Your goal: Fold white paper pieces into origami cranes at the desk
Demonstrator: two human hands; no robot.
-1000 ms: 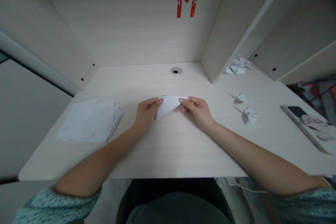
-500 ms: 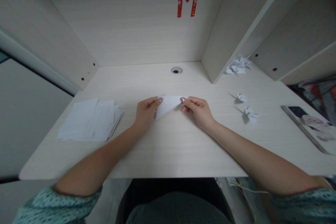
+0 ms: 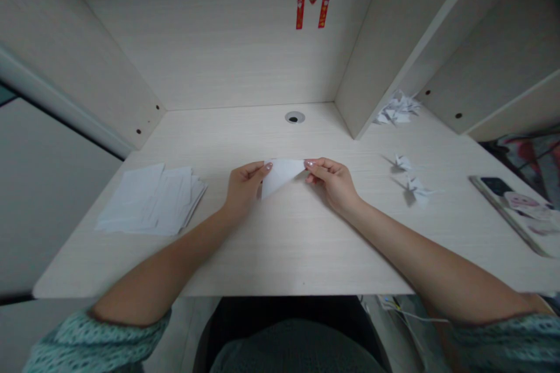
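Observation:
A small white sheet of paper [image 3: 281, 175], folded into a triangle, is stretched between my two hands just above the desk. My left hand [image 3: 246, 185] pinches its left corner between thumb and fingers. At the right tip, my right hand [image 3: 330, 182] grips the paper with thumb and forefinger, the other fingers curled beneath. The paper's long slanted edge faces me, running from lower left to upper right. Parts of both corners are hidden under the fingertips.
A stack of white paper sheets [image 3: 144, 201] lies to the left. On the right stand two folded paper cranes [image 3: 417, 189], with a heap of more cranes [image 3: 398, 108] behind the upright divider [image 3: 371, 87]. A phone [image 3: 514, 210] rests at the far right. A round cable hole [image 3: 294, 118] sits at the back.
My right thumb and hand have shifted slightly to the right along the paper's tip. My left hand stays almost in place, and the paper is still held between both.

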